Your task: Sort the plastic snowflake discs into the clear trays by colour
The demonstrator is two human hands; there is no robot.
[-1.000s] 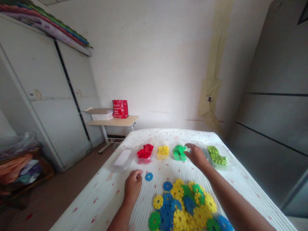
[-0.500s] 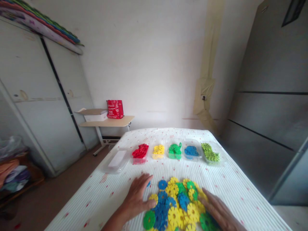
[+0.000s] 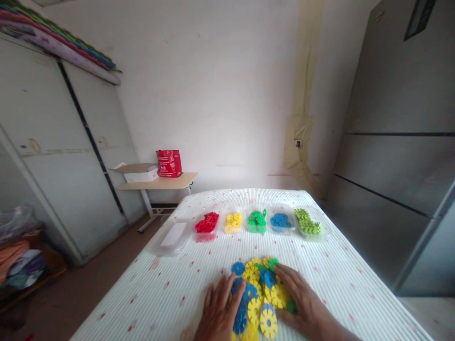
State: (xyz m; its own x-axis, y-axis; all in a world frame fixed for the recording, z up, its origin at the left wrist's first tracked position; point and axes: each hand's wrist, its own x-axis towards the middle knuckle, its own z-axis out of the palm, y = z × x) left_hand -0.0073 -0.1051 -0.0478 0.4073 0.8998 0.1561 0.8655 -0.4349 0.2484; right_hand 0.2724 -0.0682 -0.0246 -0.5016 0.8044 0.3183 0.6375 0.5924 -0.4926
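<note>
A heap of plastic snowflake discs (image 3: 254, 310), yellow, blue and green, lies on the table near me. My left hand (image 3: 221, 308) rests at the heap's left side, palm down, its fingertips over some blue discs. On the other side my right hand (image 3: 300, 299) curves around the right edge, fingers stretched out and touching green and yellow discs. Both hands are open, with the heap between them. At the near side of the heap a yellow disc (image 3: 268, 323) lies over a blue one. The discs under my palms are hidden.
Across the table (image 3: 170, 293) stands a row of clear boxes: red pieces (image 3: 207, 222), yellow pieces (image 3: 233, 220), green pieces (image 3: 257, 220), blue pieces (image 3: 280, 220) and lime pieces (image 3: 307, 222). A clear container (image 3: 173, 237) holding something white sits at the row's left end.
My hands have moved closer together, the left one turning palm down over the heap's edge. The heap is narrower and more bunched. My view has shifted slightly.
</note>
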